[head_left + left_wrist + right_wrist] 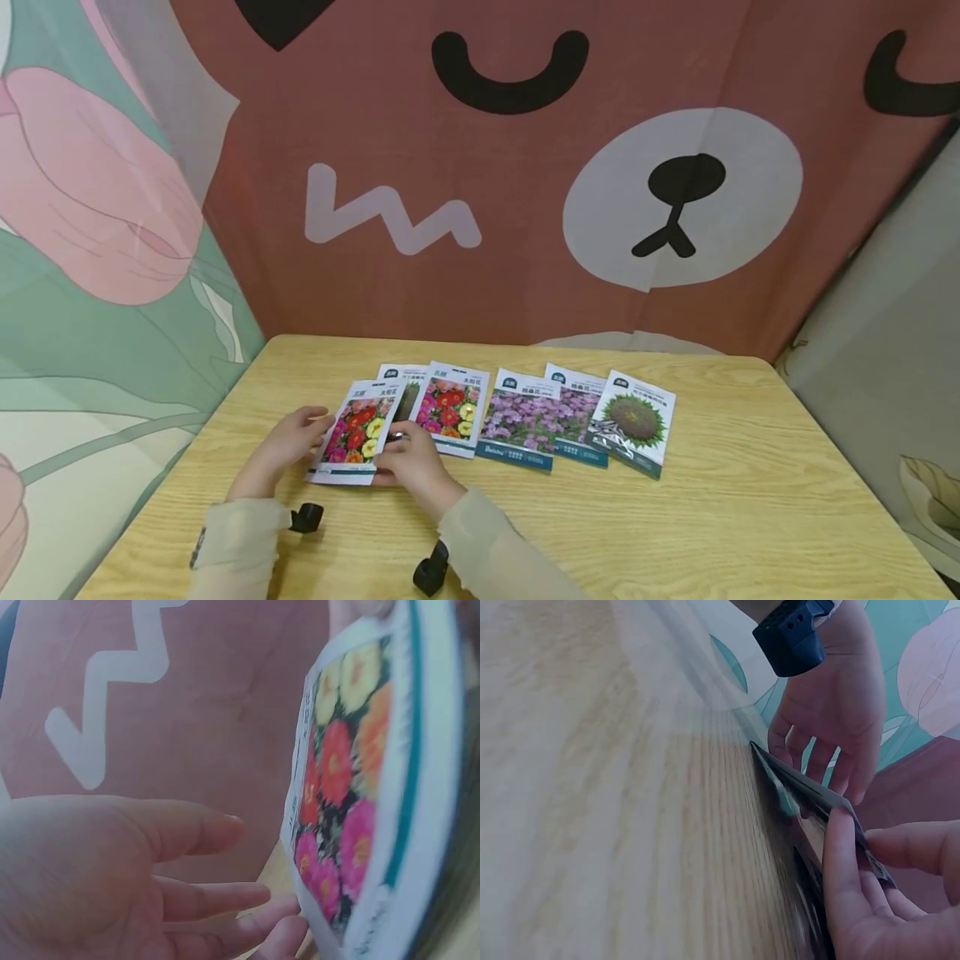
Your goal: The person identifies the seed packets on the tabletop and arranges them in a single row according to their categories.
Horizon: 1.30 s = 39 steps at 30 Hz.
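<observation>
A flower seed packet (358,433), printed with red, pink and yellow blooms, is tilted up off the table at the left. My right hand (418,465) pinches its right edge, thumb over the front and fingers underneath, as the right wrist view also shows. At the packet's left edge is my left hand (288,442), its fingers loosely extended. In the left wrist view those fingertips reach the packet's edge, while the thumb stands apart from it. Partly hidden behind the tilted packet lies a packet with a green-rimmed sunflower picture (405,373). A matching red-and-yellow flower packet (452,404) lies beside my right hand.
Rightward on the wooden table (750,500) lie a purple-flower packet (517,417), another purple-flower packet (581,408) partly covered, and a sunflower packet (633,421) overlapping it. A bear-printed cloth (517,167) hangs behind the table's back edge. Black wrist cameras (306,518) extend from both sleeves.
</observation>
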Available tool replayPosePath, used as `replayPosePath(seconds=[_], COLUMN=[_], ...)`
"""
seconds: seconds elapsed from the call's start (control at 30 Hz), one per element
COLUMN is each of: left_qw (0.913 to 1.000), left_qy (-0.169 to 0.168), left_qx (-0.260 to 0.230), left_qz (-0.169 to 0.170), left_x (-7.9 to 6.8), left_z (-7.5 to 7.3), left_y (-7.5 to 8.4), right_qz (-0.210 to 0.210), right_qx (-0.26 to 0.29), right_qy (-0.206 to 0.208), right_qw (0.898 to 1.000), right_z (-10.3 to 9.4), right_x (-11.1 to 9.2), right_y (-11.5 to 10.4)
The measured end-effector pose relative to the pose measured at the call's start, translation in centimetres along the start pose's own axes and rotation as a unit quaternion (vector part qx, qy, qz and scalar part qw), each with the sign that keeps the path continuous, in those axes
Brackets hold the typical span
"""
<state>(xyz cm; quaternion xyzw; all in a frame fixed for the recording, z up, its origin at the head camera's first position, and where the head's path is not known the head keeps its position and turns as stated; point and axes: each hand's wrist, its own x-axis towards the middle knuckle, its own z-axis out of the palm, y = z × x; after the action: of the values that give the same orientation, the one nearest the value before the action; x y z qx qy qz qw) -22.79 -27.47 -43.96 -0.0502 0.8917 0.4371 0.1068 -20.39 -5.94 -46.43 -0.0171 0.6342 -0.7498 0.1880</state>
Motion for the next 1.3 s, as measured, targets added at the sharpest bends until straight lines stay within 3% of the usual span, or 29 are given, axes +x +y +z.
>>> replayPosePath(seconds=[0.4, 0.6, 1.07, 1.3], left_qw=[0.9989, 0.9981, 0.9935, 0.9927], left_qy=[-0.029, -0.041, -0.109, -0.107], left_qx=[-0.035, -0.047, -0.003, 0.012], left_qz=[0.0, 0.002, -0.031, -0.056], left_x=[-0.9, -1.3, -2.7, -2.6], left_z=[-2.2, -2.9, -4.6, -4.2], left_y=[-1.1, -1.3, -2.6, -3.1], right_qz=[0.008, 0.009, 0.032, 0.051], right_qx=[-0.031, -0.014, -0.054, -0.079], right_qy=[-0.046, -0.051, -0.06, -0.054], right_qw=[0.998, 0.999, 0.996, 0.994], right_z=[0.3, 1.3, 2.5, 3.0], right_x=[-2.0, -2.5, -2.9, -3.1], right_y=[0.7, 0.9, 2.1, 2.0])
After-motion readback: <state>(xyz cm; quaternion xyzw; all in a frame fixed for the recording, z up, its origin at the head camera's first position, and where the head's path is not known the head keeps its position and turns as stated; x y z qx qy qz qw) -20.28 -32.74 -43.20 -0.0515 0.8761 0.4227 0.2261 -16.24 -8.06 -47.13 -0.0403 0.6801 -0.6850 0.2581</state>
